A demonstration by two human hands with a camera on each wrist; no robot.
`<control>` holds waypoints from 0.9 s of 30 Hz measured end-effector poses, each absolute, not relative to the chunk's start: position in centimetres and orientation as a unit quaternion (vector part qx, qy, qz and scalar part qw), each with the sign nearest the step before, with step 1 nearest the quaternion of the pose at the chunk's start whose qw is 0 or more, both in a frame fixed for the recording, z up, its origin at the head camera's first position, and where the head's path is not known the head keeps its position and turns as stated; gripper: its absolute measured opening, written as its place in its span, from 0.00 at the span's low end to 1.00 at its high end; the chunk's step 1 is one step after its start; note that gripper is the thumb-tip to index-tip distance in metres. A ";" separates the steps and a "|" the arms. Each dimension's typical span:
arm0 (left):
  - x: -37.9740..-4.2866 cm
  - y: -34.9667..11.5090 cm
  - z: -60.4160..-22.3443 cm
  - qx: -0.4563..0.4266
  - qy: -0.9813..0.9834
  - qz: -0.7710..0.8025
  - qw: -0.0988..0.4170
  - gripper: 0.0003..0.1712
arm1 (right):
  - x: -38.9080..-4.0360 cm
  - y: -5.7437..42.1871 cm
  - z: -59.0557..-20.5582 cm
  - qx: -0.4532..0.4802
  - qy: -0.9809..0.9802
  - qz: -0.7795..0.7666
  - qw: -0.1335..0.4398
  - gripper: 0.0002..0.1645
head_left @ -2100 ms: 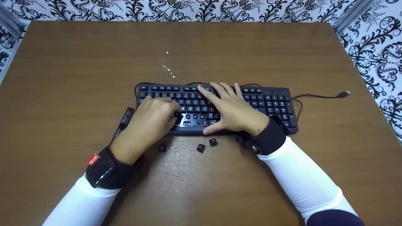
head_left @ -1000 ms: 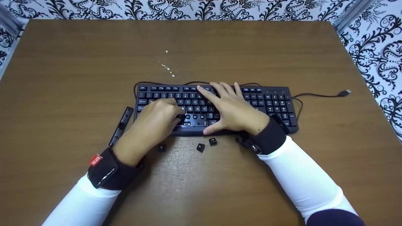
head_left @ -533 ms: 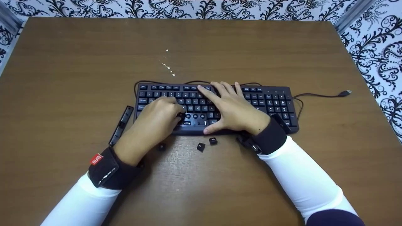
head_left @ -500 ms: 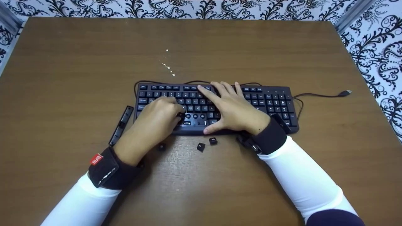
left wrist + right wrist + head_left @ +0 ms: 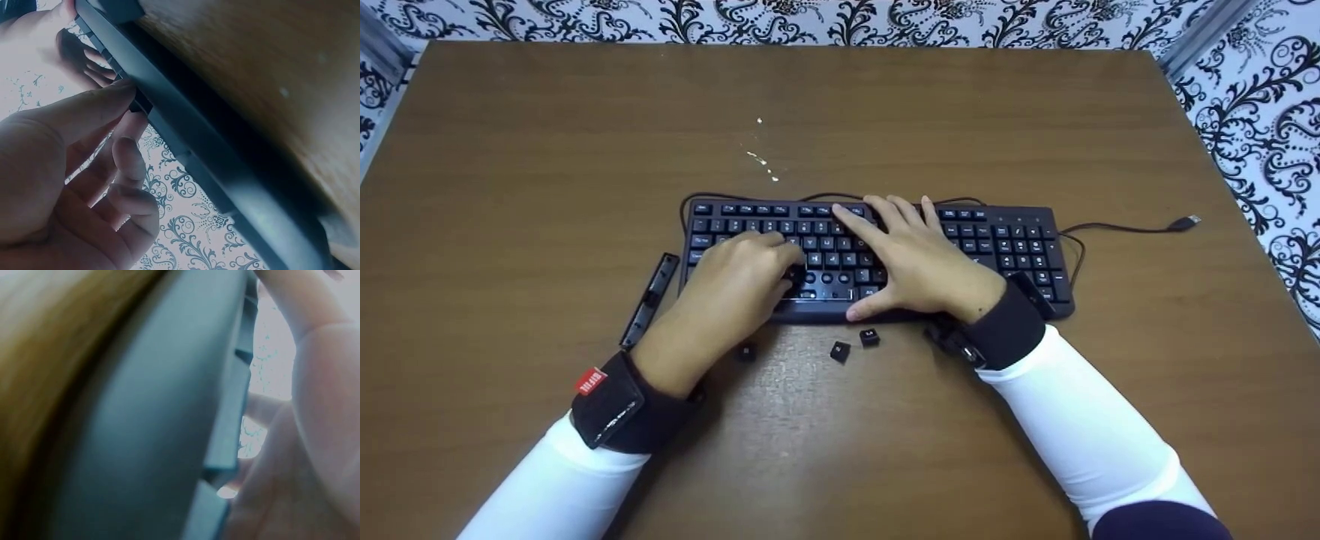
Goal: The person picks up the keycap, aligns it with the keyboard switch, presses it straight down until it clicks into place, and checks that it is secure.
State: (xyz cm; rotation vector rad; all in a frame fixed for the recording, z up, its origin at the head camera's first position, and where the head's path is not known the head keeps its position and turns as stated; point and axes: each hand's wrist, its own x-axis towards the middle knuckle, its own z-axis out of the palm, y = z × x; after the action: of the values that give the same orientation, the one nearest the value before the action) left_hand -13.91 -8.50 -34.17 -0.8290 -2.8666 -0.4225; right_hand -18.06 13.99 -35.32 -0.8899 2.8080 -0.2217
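Note:
A black keyboard lies across the middle of the table, and a patch of bare key sockets shows in its lower rows. Over its left half my left hand has its fingers bent down. In the left wrist view, thumb and index finger pinch a small dark keycap at the keyboard's edge; it is mostly hidden. With fingers spread, my right hand rests on the keys, its thumb at the front edge. Three loose keycaps lie in front of the keyboard, one partly shaded by the left wrist.
Behind the keyboard runs its cable, ending in a USB plug on the right. Small pale specks mark the brown table farther back. A patterned black-and-white covering surrounds the table.
Compared with about two seconds ago, my left hand has shifted slightly right along the keys. Over the last second it has barely moved. My right hand stays in place.

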 end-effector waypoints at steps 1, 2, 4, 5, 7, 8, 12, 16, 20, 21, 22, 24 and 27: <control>-13.9 -8.5 -34.2 -0.273 -0.949 -0.142 0.063 0.11 | -18.1 14.0 -35.3 -0.300 0.946 -0.075 0.094 0.72; -13.9 -8.5 -34.2 -0.272 -0.950 -0.144 0.061 0.11 | -18.0 14.0 -35.3 -0.299 0.947 -0.075 0.095 0.72; -13.9 -8.6 -34.1 -0.269 -0.950 -0.146 0.055 0.12 | -18.0 14.0 -35.3 -0.298 0.947 -0.075 0.097 0.72; -13.9 -8.6 -34.1 -0.269 -0.951 -0.146 0.053 0.12 | -18.0 14.0 -35.3 -0.298 0.947 -0.076 0.098 0.72; -13.8 -8.6 -34.1 -0.270 -0.951 -0.145 0.051 0.13 | -18.0 14.0 -35.3 -0.297 0.947 -0.076 0.099 0.72; -13.8 -8.7 -34.1 -0.270 -0.951 -0.143 0.051 0.13 | -18.0 14.0 -35.3 -0.297 0.947 -0.076 0.099 0.72; -13.8 -8.6 -34.1 -0.270 -0.952 -0.135 0.050 0.13 | -18.1 14.0 -35.3 -0.297 0.947 -0.074 0.098 0.71; -13.7 -8.5 -34.0 -0.261 -0.956 -0.125 0.042 0.12 | -18.1 14.0 -35.4 -0.298 0.947 -0.072 0.098 0.72; -13.7 -8.4 -33.9 -0.253 -0.960 -0.116 0.035 0.12 | -18.1 14.0 -35.4 -0.296 0.947 -0.073 0.102 0.71; -13.7 -8.4 -33.9 -0.251 -0.961 -0.115 0.034 0.12 | -18.1 14.0 -35.4 -0.295 0.947 -0.074 0.103 0.71; -13.7 -8.4 -33.9 -0.249 -0.961 -0.115 0.034 0.12 | -18.1 14.0 -35.4 -0.294 0.947 -0.074 0.105 0.71; -13.7 -8.4 -33.9 -0.248 -0.961 -0.121 0.033 0.12 | -18.2 14.0 -35.3 -0.294 0.947 -0.074 0.106 0.71; -13.7 -8.4 -33.9 -0.249 -0.959 -0.131 0.036 0.12 | -18.2 14.0 -35.3 -0.292 0.947 -0.074 0.108 0.71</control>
State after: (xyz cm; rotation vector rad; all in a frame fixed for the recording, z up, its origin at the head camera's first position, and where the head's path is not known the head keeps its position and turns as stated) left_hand -13.70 -8.44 -33.92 -0.7655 -2.9450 -0.4017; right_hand -18.18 13.98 -35.31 -0.8599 2.7874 -0.2169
